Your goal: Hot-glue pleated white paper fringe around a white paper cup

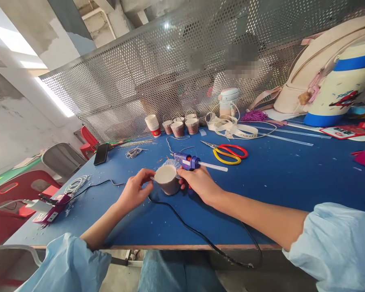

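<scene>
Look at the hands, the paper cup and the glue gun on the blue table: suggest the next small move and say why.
Probably bring the glue gun nozzle down to the paper cup rim. The left hand pinches the rim on one side, the right hand steadies the other side and holds the gun just behind it, so the cup looks braced and the nozzle sits close.

The right hand [200,183] covers the grip of the glue gun [187,161], so the trigger is out of sight. The paper cup [167,179] hides its far wall behind its own rim. Two smeared patches on the mesh panel [158,77] can't be read. The flask [342,81] is cut off at the right edge, and the worktop [292,178] runs out there too.
</scene>
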A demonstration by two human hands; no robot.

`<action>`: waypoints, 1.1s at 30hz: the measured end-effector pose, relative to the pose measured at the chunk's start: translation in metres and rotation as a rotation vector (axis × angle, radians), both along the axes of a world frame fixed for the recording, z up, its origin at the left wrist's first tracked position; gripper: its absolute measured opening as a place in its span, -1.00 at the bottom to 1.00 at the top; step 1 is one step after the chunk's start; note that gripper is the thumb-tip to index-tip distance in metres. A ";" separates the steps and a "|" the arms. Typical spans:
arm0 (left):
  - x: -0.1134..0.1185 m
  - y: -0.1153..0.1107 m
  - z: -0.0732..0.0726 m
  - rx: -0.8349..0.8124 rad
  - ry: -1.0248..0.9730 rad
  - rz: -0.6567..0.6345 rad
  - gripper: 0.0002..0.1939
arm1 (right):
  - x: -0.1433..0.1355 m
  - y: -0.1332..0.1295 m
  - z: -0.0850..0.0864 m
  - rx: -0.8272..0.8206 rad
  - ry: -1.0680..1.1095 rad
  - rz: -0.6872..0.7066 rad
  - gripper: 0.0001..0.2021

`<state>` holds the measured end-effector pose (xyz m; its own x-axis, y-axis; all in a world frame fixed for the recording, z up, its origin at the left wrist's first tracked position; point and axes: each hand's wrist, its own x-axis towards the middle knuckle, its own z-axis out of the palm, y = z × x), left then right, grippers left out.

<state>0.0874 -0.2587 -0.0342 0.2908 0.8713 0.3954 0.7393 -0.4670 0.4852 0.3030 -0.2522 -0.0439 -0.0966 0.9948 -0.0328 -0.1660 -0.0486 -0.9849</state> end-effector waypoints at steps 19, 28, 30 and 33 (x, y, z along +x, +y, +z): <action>0.028 0.025 0.016 0.720 0.253 -0.424 -0.78 | -0.006 0.002 -0.008 -0.028 0.079 -0.001 -0.89; 0.029 0.025 0.009 0.174 0.194 -0.434 -0.65 | 0.012 0.012 -0.001 0.135 -0.052 -0.138 -0.87; 0.029 0.024 0.005 0.123 0.171 -0.388 -0.60 | 0.015 0.009 0.006 0.193 -0.067 -0.136 -0.86; 0.031 0.023 0.001 0.104 0.125 -0.356 -0.61 | 0.015 0.004 0.013 0.318 -0.109 -0.126 -0.85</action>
<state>0.1185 -0.2357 -0.0334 0.6193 0.6642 0.4188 0.5722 -0.7470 0.3386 0.3177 -0.2483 -0.0308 0.0141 0.9608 0.2770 -0.0444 0.2773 -0.9597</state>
